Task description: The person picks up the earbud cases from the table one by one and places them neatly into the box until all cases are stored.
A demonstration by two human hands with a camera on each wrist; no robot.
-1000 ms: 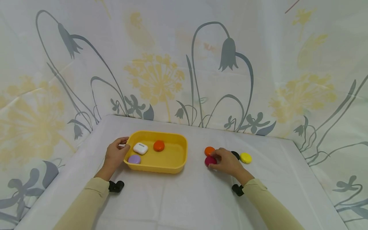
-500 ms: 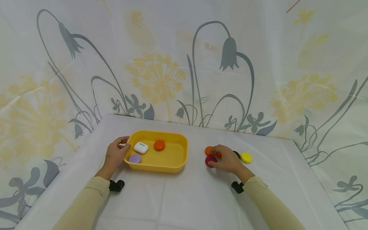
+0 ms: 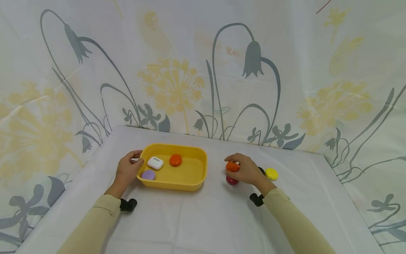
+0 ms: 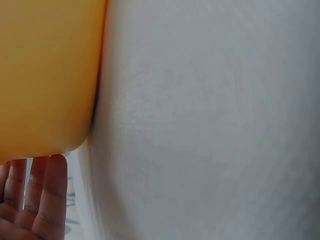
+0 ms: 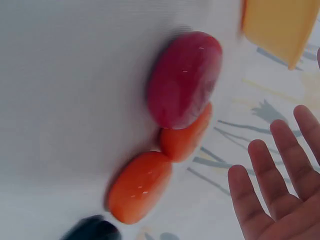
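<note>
Likely picking; we'd pinch next | right hand [image 3: 246, 171] spread-fingered, orange disc [image 3: 232, 166] beneath | left hand [image 3: 125, 173] straight-fingered, yellow oblong tray [image 3: 172, 186] adjoining

One yellow tray [image 3: 191, 171]. In it, three: one lilac rounded piece [image 3: 148, 175], one orange-red rounded piece [image 3: 175, 160], one white case [image 3: 155, 163]. On the one white surface [image 3: 203, 220], five, all rounded: two orange pieces [image 5: 140, 187], one dark red piece [image 5: 185, 80], one yellow piece [image 3: 271, 174], one black piece [image 5: 97, 230], partly hidden. Two black wrist devices [image 3: 128, 205], one per arm. Two beige sleeves [image 3: 92, 225].
</note>
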